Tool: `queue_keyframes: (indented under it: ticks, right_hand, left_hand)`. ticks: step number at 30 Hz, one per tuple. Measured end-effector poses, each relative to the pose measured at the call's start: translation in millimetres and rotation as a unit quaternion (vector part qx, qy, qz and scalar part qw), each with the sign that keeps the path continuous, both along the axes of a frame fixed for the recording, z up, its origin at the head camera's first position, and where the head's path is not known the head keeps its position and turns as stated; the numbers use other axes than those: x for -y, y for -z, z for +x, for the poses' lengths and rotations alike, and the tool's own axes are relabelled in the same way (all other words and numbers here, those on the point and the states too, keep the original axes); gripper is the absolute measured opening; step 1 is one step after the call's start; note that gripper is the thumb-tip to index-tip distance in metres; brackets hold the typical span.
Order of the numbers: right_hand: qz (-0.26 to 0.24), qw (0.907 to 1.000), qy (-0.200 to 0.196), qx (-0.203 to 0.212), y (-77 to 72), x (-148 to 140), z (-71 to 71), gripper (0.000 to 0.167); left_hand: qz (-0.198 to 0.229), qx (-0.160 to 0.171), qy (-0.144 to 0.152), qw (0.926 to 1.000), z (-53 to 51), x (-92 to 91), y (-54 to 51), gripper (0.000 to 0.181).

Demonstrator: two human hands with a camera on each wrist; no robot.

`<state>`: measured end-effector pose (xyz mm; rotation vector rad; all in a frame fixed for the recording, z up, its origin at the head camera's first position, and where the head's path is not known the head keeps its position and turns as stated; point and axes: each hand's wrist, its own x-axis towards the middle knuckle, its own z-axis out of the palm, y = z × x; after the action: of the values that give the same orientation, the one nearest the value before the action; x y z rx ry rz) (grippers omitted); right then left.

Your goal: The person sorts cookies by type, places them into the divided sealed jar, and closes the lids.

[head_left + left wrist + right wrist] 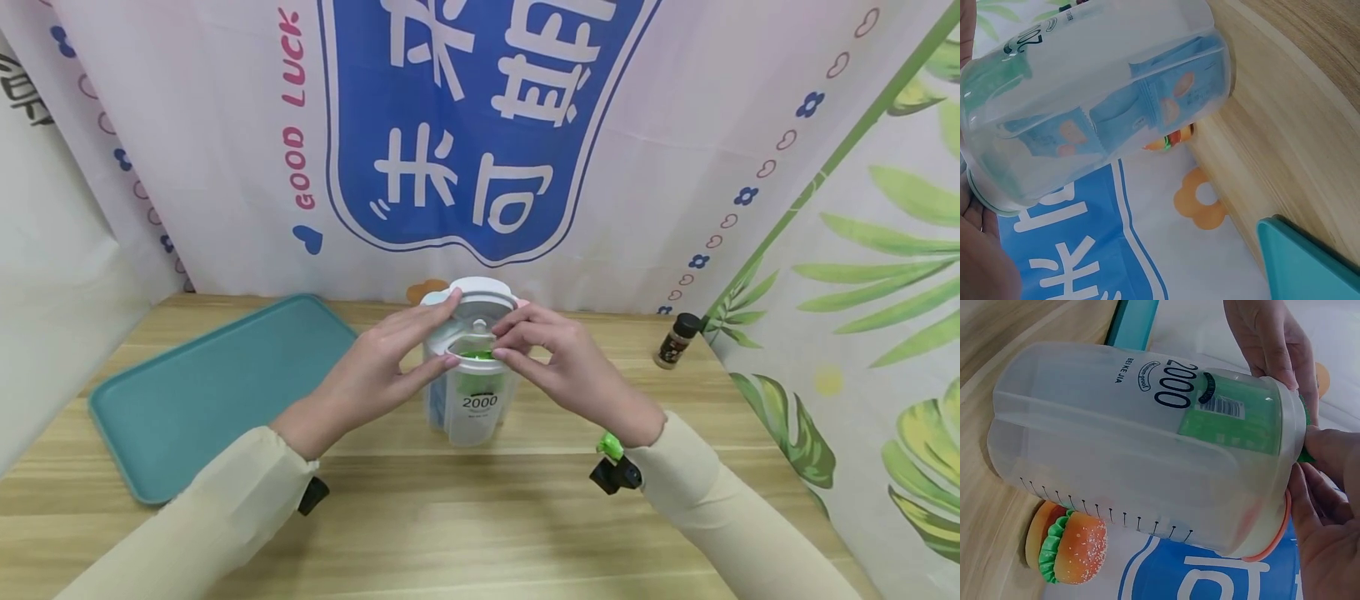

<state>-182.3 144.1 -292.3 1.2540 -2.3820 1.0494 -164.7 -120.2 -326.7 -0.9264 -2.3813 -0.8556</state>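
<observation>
A clear plastic storage container (471,421) marked 2000 stands on the table with one lid flap (483,287) raised. Inside its front compartment is a green packet (1229,425), its upper end at the opening. My right hand (566,354) pinches that packet's top edge between thumb and fingers. On the other side my left hand (378,354) holds the container's top, thumb at the front rim and a finger against the raised flap. Several blue packets (1188,84) fill another compartment, seen through the wall in the left wrist view.
To the left lies a teal tray (225,400). A small black-capped bottle (677,340) stands at the back right. Behind the container sits a hamburger-shaped toy (1082,547). A printed cloth (622,242) hangs along the table's back edge.
</observation>
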Motion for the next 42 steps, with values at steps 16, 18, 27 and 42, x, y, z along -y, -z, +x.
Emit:
queue_keyframes:
  ticks: [16,18,27,42]
  right_hand:
    - [0.028,0.9992,-0.012,-0.025,3.1,-1.4,-2.3,0.01]
    - [0.027,0.9992,-0.011,-0.027,3.3,-1.3,-2.2,0.01]
    - [0.022,0.9991,-0.016,-0.032,2.7,-2.0,-1.3,0.009]
    - [-0.065,0.996,0.062,-0.002,2.3,-52.3,-2.0,0.019]
  left_hand:
    - [0.002,-0.004,0.0,1.0,-0.1,-0.6,0.0,0.075]
    - [0.002,-0.004,-0.001,1.0,-0.1,-0.7,0.0,0.075]
    - [0.002,-0.007,0.0,1.0,-0.9,-1.2,1.1,0.074]
    - [0.008,-0.001,-0.001,1.0,1.2,-0.8,0.7,0.075]
